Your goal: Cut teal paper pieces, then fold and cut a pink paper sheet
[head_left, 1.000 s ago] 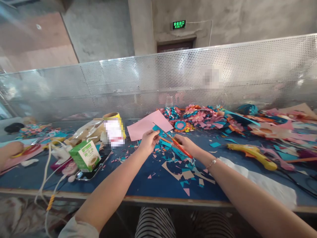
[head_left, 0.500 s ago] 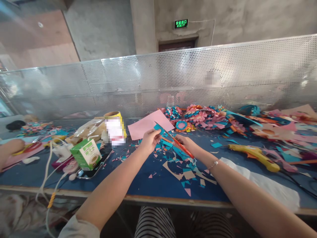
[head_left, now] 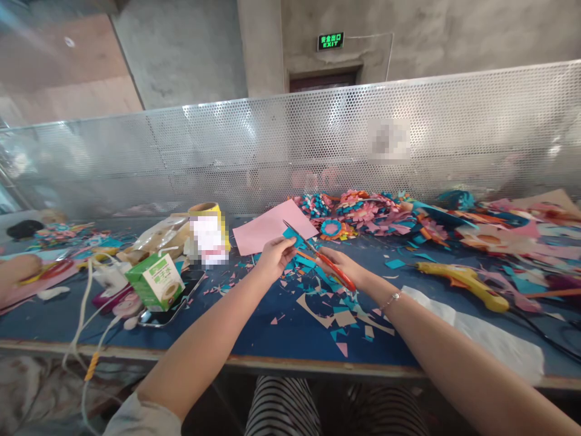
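On the blue table (head_left: 290,339), strewn with paper scraps (head_left: 338,312), the cutting step looks in hand. The right hand (head_left: 345,266) grips the orange scissors (head_left: 324,259), blades seemingly parted at a small teal paper piece (head_left: 290,235) pinched by the left hand (head_left: 275,254). Next calls for turning the piece steadily into the blades.
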